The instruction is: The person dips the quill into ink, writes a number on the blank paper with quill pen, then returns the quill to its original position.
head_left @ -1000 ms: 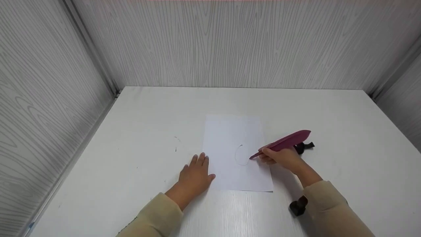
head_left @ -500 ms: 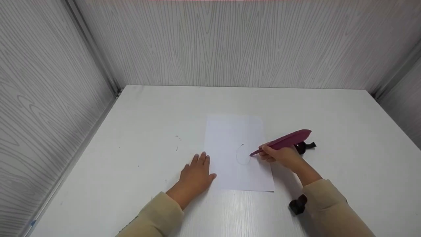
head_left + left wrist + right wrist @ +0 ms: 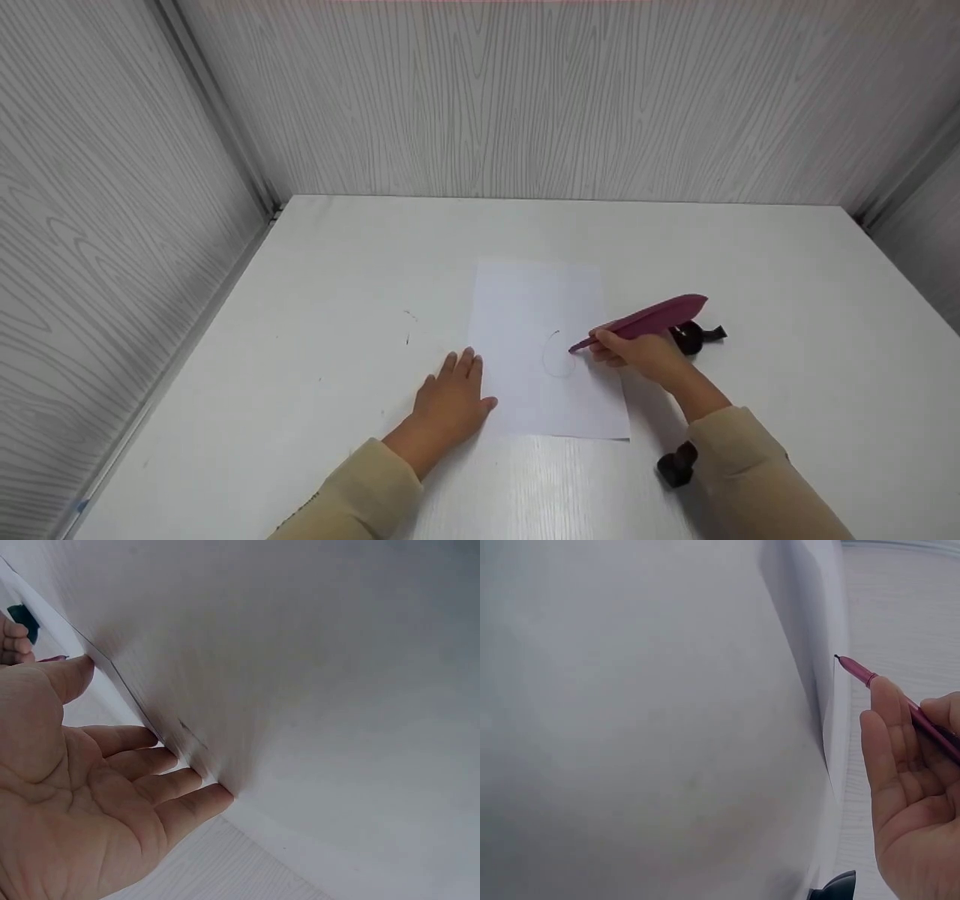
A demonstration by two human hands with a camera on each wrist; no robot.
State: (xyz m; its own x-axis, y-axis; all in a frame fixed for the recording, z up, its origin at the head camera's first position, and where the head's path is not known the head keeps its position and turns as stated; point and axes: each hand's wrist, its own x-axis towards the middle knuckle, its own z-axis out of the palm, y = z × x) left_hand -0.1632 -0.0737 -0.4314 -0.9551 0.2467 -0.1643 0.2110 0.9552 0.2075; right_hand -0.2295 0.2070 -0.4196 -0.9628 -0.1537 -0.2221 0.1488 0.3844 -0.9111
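A sheet of white paper [image 3: 525,300] lies on the white table, with a thin, rounded pen line on it. My right hand [image 3: 637,356] pinches a maroon feather-shaped quill pen [image 3: 656,315]; its tip is at the upper right part of that line. In the right wrist view the slim shaft of the quill pen [image 3: 855,670] slants between thumb and fingers, dark nib at the paper. My left hand [image 3: 450,405] rests flat on the paper's left edge, fingers extended. The left wrist view shows the fingertips of my left hand [image 3: 82,780] along that edge.
Behind my right hand sits a dark rounded object [image 3: 688,339] with a flared end, partly hidden. Another small black object [image 3: 676,466] lies beside my right sleeve. Small dark marks [image 3: 408,337] dot the table left of the paper. Wood-grain panels [image 3: 480,97] enclose the back and sides.
The quill pen's tip has moved slightly upward along the right side, and the rounded line has grown there. My left hand has stayed in place on the paper; the head view has shifted slightly.
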